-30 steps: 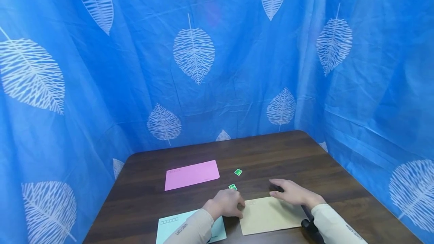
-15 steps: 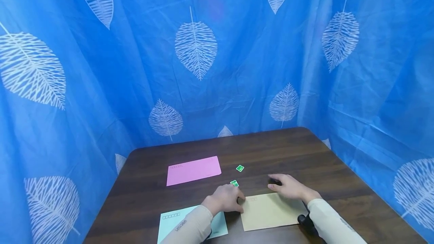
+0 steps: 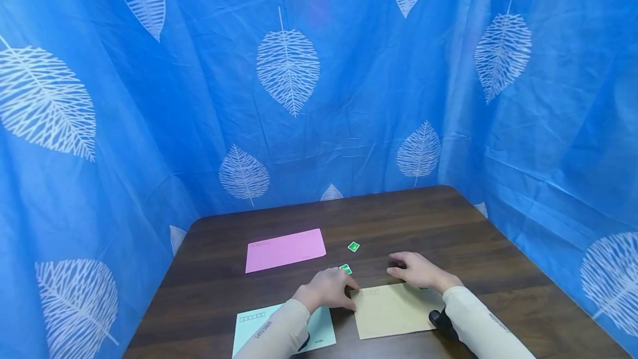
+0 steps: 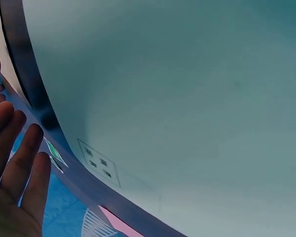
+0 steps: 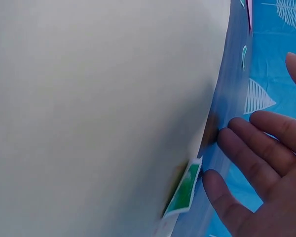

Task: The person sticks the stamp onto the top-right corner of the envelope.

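Observation:
A pale yellow envelope (image 3: 391, 314) lies on the table in front of me. At its left edge my left hand (image 3: 325, 288) rests with fingertips touching or close to the paper; in the left wrist view those fingers look fairly straight. Above the far edge my right hand (image 3: 418, 270) hovers, fingers loosely bent and holding nothing. By its fingertips in the right wrist view, a green stamp (image 5: 186, 190) with a white border sits at the envelope's far right corner, one side seemingly lifted. A mint green envelope (image 3: 321, 326) lies partly under my left forearm.
A pink envelope (image 3: 286, 250) lies farther back on the left. Two loose green stamps, a farther one (image 3: 354, 246) and a nearer one (image 3: 346, 268), lie beyond the yellow envelope. Blue leaf-patterned curtains (image 3: 344, 98) surround the dark wooden table (image 3: 399, 220).
My right hand has shifted a little to the left and away from me, and a bit of the stamp under it now shows. The left hand stays at the yellow envelope's left edge.

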### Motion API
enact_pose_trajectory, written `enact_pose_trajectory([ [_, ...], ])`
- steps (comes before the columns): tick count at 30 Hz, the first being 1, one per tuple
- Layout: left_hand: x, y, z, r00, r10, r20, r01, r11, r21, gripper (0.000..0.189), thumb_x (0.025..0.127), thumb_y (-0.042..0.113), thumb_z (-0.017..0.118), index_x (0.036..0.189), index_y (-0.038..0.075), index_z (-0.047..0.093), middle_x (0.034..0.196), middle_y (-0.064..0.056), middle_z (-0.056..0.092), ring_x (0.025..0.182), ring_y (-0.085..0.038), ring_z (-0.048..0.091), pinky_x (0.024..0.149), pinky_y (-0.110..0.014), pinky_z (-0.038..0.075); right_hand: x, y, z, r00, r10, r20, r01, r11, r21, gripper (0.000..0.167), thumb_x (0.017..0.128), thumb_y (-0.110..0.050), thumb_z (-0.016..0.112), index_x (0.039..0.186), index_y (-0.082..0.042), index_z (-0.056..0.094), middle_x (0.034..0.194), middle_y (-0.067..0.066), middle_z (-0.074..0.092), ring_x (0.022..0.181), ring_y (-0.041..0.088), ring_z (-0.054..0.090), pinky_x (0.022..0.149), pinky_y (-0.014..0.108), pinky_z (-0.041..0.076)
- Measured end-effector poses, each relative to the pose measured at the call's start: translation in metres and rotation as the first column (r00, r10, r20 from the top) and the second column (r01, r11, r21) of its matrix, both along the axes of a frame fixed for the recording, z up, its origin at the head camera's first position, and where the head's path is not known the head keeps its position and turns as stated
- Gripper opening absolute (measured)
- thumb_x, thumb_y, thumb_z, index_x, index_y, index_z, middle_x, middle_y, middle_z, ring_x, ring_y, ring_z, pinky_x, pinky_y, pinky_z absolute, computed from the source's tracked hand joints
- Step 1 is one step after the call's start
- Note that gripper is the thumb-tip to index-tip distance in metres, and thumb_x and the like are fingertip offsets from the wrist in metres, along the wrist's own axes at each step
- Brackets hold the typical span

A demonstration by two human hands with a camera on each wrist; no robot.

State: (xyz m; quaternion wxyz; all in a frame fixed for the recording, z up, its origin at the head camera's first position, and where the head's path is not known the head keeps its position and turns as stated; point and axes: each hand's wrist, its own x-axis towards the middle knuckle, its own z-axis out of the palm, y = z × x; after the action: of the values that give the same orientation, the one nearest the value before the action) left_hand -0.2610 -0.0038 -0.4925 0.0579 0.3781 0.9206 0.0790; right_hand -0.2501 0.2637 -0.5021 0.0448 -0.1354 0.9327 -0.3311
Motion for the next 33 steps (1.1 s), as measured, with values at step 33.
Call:
enact_pose_trajectory([
  [33,-0.001,-0.013,-0.006,1.000,0.013,0.025,-0.014,0.998,0.064,0.041,0.077,0.039,0.086,0.114,0.024,0.077,0.107,0.013,0.075,0.091,0.000,0.066,0.079,-0.019,0.056,-0.031,-0.045,0.008,0.997,-0.026,0.076,0.023,0.999,0.050,0.039,0.092,-0.015,0.069,0.124,0.007,0.063,0.114,0.015,0.071,0.104,0.028,0.068,0.091,0.050,0.056],
])
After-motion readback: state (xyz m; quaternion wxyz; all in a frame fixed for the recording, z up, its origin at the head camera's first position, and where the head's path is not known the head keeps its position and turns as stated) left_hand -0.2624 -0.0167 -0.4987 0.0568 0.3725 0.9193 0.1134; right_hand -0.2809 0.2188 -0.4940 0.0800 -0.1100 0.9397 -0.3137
